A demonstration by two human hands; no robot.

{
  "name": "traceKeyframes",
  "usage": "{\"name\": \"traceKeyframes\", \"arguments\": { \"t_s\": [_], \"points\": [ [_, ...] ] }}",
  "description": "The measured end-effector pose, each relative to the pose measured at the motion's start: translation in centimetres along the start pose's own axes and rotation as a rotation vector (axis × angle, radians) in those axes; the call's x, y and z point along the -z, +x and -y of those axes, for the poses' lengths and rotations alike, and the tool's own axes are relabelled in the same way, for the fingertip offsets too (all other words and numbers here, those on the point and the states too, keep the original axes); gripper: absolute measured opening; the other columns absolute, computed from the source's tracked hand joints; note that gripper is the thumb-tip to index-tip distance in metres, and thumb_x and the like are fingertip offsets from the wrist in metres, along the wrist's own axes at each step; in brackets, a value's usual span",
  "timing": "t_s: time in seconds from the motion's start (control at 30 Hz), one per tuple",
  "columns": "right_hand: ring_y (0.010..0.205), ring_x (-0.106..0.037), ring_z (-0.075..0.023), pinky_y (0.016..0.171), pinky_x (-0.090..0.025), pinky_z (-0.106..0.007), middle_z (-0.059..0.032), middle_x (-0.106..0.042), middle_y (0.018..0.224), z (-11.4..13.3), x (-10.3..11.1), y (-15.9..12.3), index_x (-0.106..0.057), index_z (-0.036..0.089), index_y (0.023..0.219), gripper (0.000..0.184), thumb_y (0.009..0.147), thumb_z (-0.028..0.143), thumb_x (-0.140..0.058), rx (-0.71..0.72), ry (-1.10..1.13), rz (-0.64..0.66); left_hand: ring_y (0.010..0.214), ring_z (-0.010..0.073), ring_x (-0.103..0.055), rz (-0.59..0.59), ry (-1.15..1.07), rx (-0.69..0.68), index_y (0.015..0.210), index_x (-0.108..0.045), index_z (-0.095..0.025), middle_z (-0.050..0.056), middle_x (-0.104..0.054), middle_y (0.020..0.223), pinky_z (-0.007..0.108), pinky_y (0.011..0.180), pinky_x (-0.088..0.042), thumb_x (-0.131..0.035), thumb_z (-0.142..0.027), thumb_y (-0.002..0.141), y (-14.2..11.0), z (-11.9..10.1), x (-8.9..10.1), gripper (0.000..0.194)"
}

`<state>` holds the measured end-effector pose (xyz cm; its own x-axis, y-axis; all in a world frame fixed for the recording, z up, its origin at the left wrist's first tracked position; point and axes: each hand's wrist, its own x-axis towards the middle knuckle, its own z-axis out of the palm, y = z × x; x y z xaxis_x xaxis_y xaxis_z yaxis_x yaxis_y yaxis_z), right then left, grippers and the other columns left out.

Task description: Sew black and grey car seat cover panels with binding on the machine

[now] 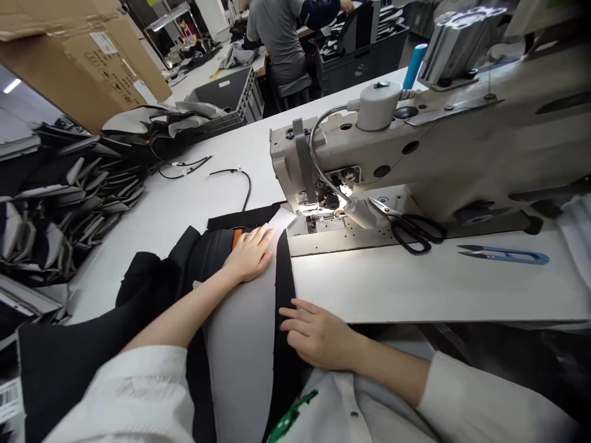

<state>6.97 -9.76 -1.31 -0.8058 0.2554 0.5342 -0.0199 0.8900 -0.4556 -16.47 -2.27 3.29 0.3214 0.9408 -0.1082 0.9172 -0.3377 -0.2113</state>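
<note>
My left hand lies flat, fingers stretched out, on a grey fabric panel with black fabric beside it. A black strap runs along the panel's right edge toward the needle of the sewing machine. My right hand rests on the strap's lower part near the table edge, fingers extended and pressing it down. The panel's front tip sits at the lit presser foot. An orange tab shows by my left fingers.
Black-handled scissors lie on the machine bed; blue thread snips lie on the table to the right. Stacked cut pieces fill the left side, a cardboard box above them. Another person sits at the far table.
</note>
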Motion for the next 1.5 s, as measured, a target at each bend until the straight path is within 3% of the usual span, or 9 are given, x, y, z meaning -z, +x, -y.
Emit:
{"name": "traceKeyframes", "arguments": {
  "t_s": [0.07, 0.17, 0.3, 0.47, 0.6, 0.7, 0.8, 1.0, 1.5],
  "points": [
    [0.129, -0.038, -0.0228, 0.11, -0.028, -0.048, -0.0059, -0.052, 0.131, -0.2, 0.0, -1.3, -0.055, 0.016, 0.112, 0.026, 0.091, 0.013, -0.041, 0.048, -0.244, 0.055, 0.128, 0.0268, -0.034, -0.051, -0.004, 0.08, 0.143, -0.028, -0.017, 0.011, -0.031, 0.148, 0.043, 0.098, -0.035, -0.028, -0.032, 0.095, -0.3, -0.2, -0.4, 0.051],
    [0.127, -0.041, -0.0249, 0.105, -0.033, -0.051, -0.0052, -0.052, 0.132, -0.2, -1.1, -0.6, -0.049, 0.019, 0.127, 0.035, 0.094, 0.013, -0.04, -0.002, -0.457, -0.017, 0.113, 0.0285, -0.046, -0.099, 0.029, 0.194, 0.14, -0.035, -0.021, 0.011, -0.047, 0.134, 0.042, 0.085, -0.039, -0.031, -0.038, 0.094, 0.6, -1.1, 0.5, 0.049],
    [0.107, -0.056, -0.0217, 0.088, -0.047, -0.037, -0.0068, -0.065, 0.097, -0.4, -1.9, 2.1, -0.059, 0.014, 0.087, 0.017, 0.091, 0.011, -0.043, -0.053, -0.467, -0.178, 0.097, 0.0285, -0.053, -0.086, 0.046, 0.274, 0.133, -0.045, -0.017, 0.012, -0.06, 0.105, 0.04, 0.076, -0.039, -0.032, -0.044, 0.095, 2.8, -2.3, 1.3, 0.049],
    [0.068, -0.059, -0.0125, 0.062, -0.047, -0.024, -0.0016, -0.059, 0.065, -1.1, 0.6, 1.8, -0.05, 0.017, 0.064, 0.024, 0.085, 0.007, -0.046, 0.065, -0.47, -0.16, 0.092, 0.0256, -0.057, -0.016, -0.081, 0.193, 0.128, -0.049, -0.013, 0.01, -0.065, 0.098, 0.039, 0.076, -0.037, -0.026, -0.036, 0.098, 3.4, -4.6, 2.3, 0.045],
    [0.088, -0.061, -0.0171, 0.088, -0.048, -0.033, -0.0078, -0.067, 0.086, -0.9, 1.7, -0.4, -0.062, 0.013, 0.085, 0.017, 0.086, 0.011, -0.045, 0.063, -0.486, -0.165, 0.088, 0.0254, -0.058, 0.016, -0.142, 0.083, 0.129, -0.048, -0.013, 0.009, -0.065, 0.092, 0.04, 0.076, -0.037, -0.024, -0.034, 0.098, 2.8, -6.9, 3.1, 0.045],
    [0.114, -0.053, -0.0225, 0.103, -0.039, -0.041, -0.0117, -0.062, 0.114, -0.3, 1.5, -1.6, -0.059, 0.009, 0.11, 0.029, 0.084, 0.014, -0.047, -0.064, -0.414, -0.096, 0.093, 0.0257, -0.057, -0.012, -0.138, 0.128, 0.131, -0.047, -0.016, 0.01, -0.062, 0.101, 0.04, 0.076, -0.038, -0.027, -0.034, 0.097, 3.0, -7.4, 3.2, 0.044],
    [0.125, -0.042, -0.0283, 0.107, -0.034, -0.049, -0.014, -0.053, 0.129, 0.2, 1.1, -1.9, -0.055, 0.011, 0.117, 0.04, 0.079, 0.025, -0.058, -0.153, -0.332, 0.042, 0.099, 0.026, -0.056, -0.043, -0.083, 0.16, 0.131, -0.047, -0.014, 0.014, -0.054, 0.124, 0.039, 0.077, -0.04, -0.028, -0.035, 0.096, 3.4, -7.3, 2.9, 0.045],
    [0.11, -0.055, -0.026, 0.097, -0.045, -0.043, -0.0111, -0.064, 0.107, 0.2, 0.5, -1.1, -0.062, 0.013, 0.09, 0.014, 0.084, 0.012, -0.05, -0.06, -0.44, -0.147, 0.099, 0.0254, -0.059, -0.001, -0.028, 0.104, 0.136, -0.039, -0.01, 0.014, -0.04, 0.143, 0.04, 0.078, -0.041, -0.025, -0.031, 0.095, 3.2, -7.4, 3.1, 0.049],
    [0.109, -0.057, -0.0265, 0.092, -0.048, -0.043, -0.0127, -0.065, 0.108, 0.1, 1.7, -2.9, -0.063, 0.011, 0.101, 0.023, 0.088, 0.014, -0.044, -0.079, -0.431, -0.177, 0.104, 0.0249, -0.058, 0.046, -0.047, 0.067, 0.137, -0.039, -0.012, 0.012, -0.038, 0.145, 0.039, 0.08, -0.041, -0.026, -0.029, 0.093, 4.0, -8.8, 3.8, 0.049]
  ]
}}
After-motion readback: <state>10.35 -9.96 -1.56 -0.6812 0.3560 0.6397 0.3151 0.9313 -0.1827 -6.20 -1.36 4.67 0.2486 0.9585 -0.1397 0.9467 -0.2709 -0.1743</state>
